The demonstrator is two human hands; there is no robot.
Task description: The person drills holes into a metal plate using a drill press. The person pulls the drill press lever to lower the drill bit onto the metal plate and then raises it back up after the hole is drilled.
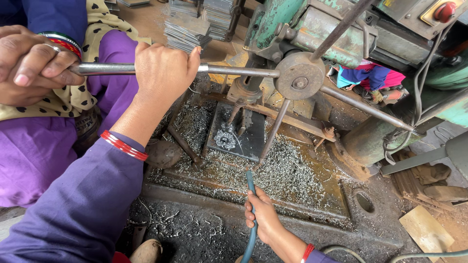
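My left hand is closed around a steel feed lever of a green drill press, an arm's reach left of the round hub. Another person's hand, wearing green and red bangles, grips the same lever's outer end. Below the hub, the drill bit meets a dark metal plate, with a pile of shavings around the hole. My right hand holds a thin teal hose near the bottom edge, its tip pointing up toward the plate.
Metal shavings cover the rusty machine table and the floor. Stacks of cut metal plates stand at the back. A red button, cables, a hole in the base and a cardboard piece lie to the right.
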